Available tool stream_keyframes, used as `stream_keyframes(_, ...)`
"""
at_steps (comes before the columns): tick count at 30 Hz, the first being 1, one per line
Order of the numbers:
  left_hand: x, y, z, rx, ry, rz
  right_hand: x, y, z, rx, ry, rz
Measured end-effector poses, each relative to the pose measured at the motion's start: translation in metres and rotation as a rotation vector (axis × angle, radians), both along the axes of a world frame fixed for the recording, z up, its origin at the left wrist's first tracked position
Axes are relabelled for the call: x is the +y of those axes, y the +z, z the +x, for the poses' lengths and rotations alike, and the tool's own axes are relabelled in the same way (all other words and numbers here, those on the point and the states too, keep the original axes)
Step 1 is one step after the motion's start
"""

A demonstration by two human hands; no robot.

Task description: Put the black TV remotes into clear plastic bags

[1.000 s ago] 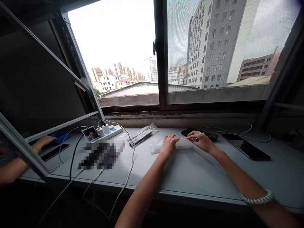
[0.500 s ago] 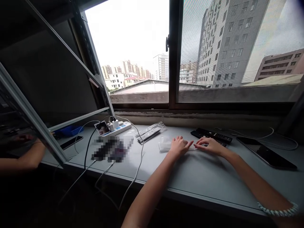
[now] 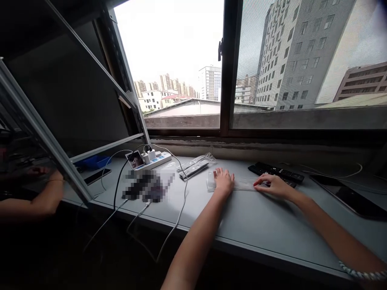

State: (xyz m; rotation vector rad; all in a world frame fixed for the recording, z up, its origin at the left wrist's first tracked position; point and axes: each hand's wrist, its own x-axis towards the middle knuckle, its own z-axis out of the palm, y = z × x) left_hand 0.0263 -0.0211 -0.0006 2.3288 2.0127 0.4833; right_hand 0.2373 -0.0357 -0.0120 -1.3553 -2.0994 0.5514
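You sit at a grey desk (image 3: pixel 242 219) below a window (image 3: pixel 169 52), and your two bare hands work to the right of a white power strip (image 3: pixel 160 162). To the right of that strip, and nearer you, clear plastic packaging (image 3: pixel 245 185) lies flat on the desk. Your left hand (image 3: pixel 223 180) rests on its left part, palm down, fingers apart and slightly bent, gripping nothing. Your right hand (image 3: pixel 270 186), farther from the strip, pinches the packaging's right end between thumb and fingertips. A beaded bracelet (image 3: pixel 363 275) circles your right forearm.

Just right of the strip is a grey-and-black item in a clear wrapper (image 3: pixel 196 167). Far to its right lie black remote controls (image 3: pixel 278 173), partly behind your right hand, and beyond them a dark-screened tablet (image 3: pixel 352 196). Immediately left of the strip stands a small picture (image 3: pixel 134 160); farther left are a blue tray (image 3: pixel 96 162), a phone (image 3: pixel 98 176) and another person's arm (image 3: pixel 50 197). A patch in front of the strip is pixelated.
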Motion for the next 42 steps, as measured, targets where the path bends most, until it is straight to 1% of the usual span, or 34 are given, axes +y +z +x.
stream_keyframes(4, 0.006, 0.0, -0.008, 0.003, -0.031, -0.018, -0.001, 0.0, 0.001, -0.014, -0.006, -0.005)
stream_keyframes(7, 0.01, 0.001, -0.013, -0.002, -0.027, -0.017, 0.0, 0.0, 0.001, -0.035, -0.009, 0.012)
stream_keyframes(15, 0.022, 0.003, -0.021, -0.055, -0.043, 0.089, 0.002, 0.001, -0.001, -0.076, -0.013, 0.091)
stream_keyframes(22, 0.021, 0.008, -0.022, -0.113, 0.013, 0.187, 0.002, 0.0, 0.0, -0.101, -0.011, 0.134)
stream_keyframes(25, 0.02, 0.008, -0.021, -0.08, 0.039, 0.161, 0.002, -0.002, 0.0, -0.116, 0.001, 0.116)
stream_keyframes(29, 0.019, 0.008, -0.022, -0.074, 0.139, 0.148, 0.005, -0.007, 0.001, -0.098, 0.029, 0.123)
stream_keyframes(32, 0.019, 0.009, -0.022, -0.073, 0.178, 0.157, 0.007, -0.01, 0.003, -0.085, 0.024, 0.141)
stream_keyframes(34, 0.019, 0.009, -0.023, -0.088, 0.192, 0.145, 0.008, -0.011, 0.004, -0.087, 0.002, 0.154)
stream_keyframes(39, 0.017, 0.004, -0.021, -0.153, 0.194, 0.024, 0.008, -0.009, 0.006, -0.057, -0.044, 0.176)
stream_keyframes(42, 0.014, 0.003, -0.017, -0.138, 0.19, 0.065, 0.007, -0.007, 0.005, -0.02, -0.068, 0.194)
